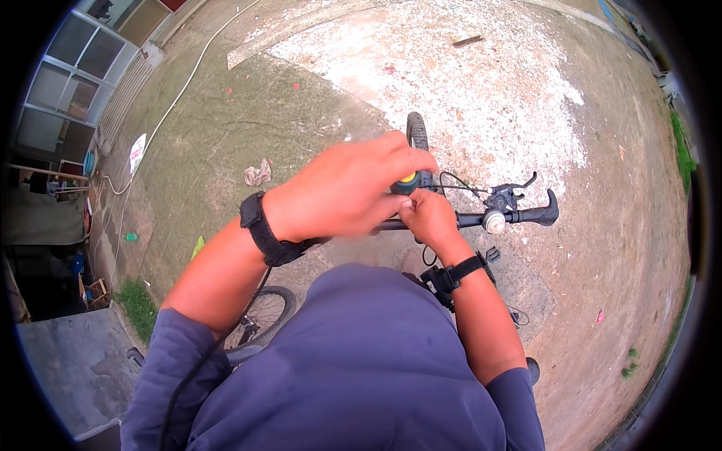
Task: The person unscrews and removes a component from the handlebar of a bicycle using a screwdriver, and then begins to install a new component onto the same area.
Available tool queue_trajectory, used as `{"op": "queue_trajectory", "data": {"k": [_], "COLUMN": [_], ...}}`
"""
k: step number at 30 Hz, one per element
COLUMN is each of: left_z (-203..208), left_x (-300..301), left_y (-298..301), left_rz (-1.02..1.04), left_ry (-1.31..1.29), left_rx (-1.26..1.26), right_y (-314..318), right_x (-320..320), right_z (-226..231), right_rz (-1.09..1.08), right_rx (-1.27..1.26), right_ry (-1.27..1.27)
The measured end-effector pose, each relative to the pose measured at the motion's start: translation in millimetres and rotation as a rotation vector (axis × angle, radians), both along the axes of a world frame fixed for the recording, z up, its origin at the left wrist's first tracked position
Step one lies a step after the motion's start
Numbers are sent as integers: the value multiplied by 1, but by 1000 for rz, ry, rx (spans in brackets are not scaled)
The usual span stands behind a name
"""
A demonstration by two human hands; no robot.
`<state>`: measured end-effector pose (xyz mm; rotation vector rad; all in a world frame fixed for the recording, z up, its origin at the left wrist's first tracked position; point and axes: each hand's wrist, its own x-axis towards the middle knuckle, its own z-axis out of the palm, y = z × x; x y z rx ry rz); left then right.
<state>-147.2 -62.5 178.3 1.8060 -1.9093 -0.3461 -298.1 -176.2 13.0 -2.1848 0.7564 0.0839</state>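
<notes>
My left hand (pixel 346 186) is closed around a screwdriver (pixel 406 185), judging by its rounded dark green handle with a yellow end; the shaft is hidden. Just under the handle, my right hand (pixel 432 219) is pinched shut, with its fingertips close to my left thumb. What those fingers hold is too small or covered to make out. Both hands are over the middle of a bicycle's black handlebar (pixel 470 220), in front of my body. On its right side are a brake lever (pixel 515 194), a round silver bell (pixel 494 222) and a black grip (pixel 538 216).
The front tyre (pixel 416 129) points ahead, and another wheel (pixel 274 312) shows low on the left. A crumpled cloth (pixel 258 173) lies on the concrete ground. A pale hose (pixel 174 105) runs along the left, near a windowed building (pixel 83 60). White flakes (pixel 481 90) cover the ground ahead.
</notes>
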Motion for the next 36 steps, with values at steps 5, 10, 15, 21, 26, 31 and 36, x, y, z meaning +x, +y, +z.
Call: {"op": "queue_trajectory", "data": {"k": [5, 10, 15, 21, 26, 31, 36], "left_z": [11, -3, -3, -8, -6, 0, -3], "left_x": [-6, -1, -3, 0, 9, 19, 27], "left_y": [2, 1, 4, 7, 16, 31, 46], "left_rz": [74, -15, 58, 89, 123, 252, 337], "left_ry": [-12, 50, 48, 78, 77, 84, 66], "left_rx": [90, -45, -52, -137, -236, -214, -269], "right_y": [0, 0, 0, 0, 2, 2, 0], "right_x": [-1, -1, -1, -2, -5, -8, -1], "right_z": [3, -3, -1, -8, -21, -29, -15], "right_rz": [-14, -18, -25, -41, -50, -68, -58], "right_rx": [-7, 1, 13, 45, -33, -71, 45], "right_ry": [9, -8, -5, -36, -171, -232, -99]}}
